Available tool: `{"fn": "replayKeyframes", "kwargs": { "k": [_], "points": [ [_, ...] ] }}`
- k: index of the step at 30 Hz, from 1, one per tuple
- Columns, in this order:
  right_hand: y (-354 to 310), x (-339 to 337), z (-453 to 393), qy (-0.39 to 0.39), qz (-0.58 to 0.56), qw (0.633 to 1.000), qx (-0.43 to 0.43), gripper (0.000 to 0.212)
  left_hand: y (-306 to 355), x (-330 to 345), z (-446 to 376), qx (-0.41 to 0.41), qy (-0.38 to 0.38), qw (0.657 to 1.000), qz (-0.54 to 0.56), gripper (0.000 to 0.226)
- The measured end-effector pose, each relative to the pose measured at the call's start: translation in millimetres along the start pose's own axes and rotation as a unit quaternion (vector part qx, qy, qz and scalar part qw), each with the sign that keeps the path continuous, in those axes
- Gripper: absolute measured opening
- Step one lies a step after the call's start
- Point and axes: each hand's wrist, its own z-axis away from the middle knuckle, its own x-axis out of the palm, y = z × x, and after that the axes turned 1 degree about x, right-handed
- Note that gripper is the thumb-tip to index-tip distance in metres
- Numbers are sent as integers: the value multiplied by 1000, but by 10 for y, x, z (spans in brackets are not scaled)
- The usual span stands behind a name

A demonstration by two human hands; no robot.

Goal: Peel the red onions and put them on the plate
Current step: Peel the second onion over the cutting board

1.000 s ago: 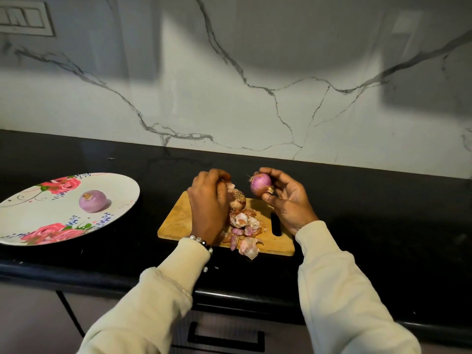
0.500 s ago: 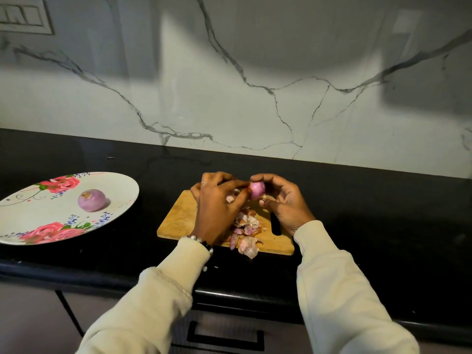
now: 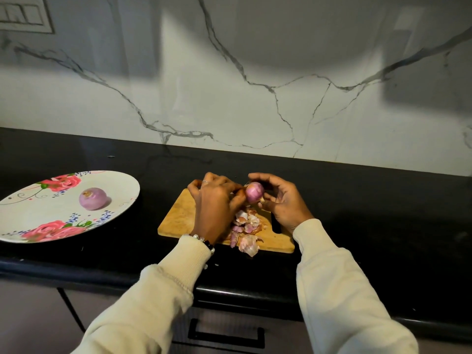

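At the bottom of the frame two cream sleeves rise from the lower edge, above a dark drawer front with a black bar handle. The left wrist wears a bead bracelet.

Just above, at lower centre, a wooden cutting board lies on the black countertop. A loose heap of onion skins sits on its near half, papery pieces in pale pink, white and purple, one curling over the board's front edge.

Over the far part of the board, the two hands meet around a small red onion. It is round, glossy pink-purple with faint lengthwise streaks, and a brownish bit of skin clings at its lower right. The right hand cups it from the right, fingers curled over the top and thumb underneath. The left hand, with a ring on one finger, has its fingers bent and its thumb and fingertips pinched against the onion's left side; whether they grasp a flap of skin cannot be told.

At the left of the frame, a large white plate with painted pink roses and small blue sprigs holds one peeled onion, smooth, pale lilac, with a tan cut end facing up.

Behind the counter a white marble wall with grey veins fills the upper half, with a switch panel in the upper left corner.
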Motion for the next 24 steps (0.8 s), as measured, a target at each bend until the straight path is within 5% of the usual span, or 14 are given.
{"fn": "replayKeyframes", "kwargs": {
  "k": [7,24],
  "points": [
    [18,-29,-12,28,29,999,8,65,29,11,-7,19,1,999,29,26],
    [33,-15,-14,7,-8,1000,10,59,10,-4,-23,-25,-2,999,29,11]
  ]
}}
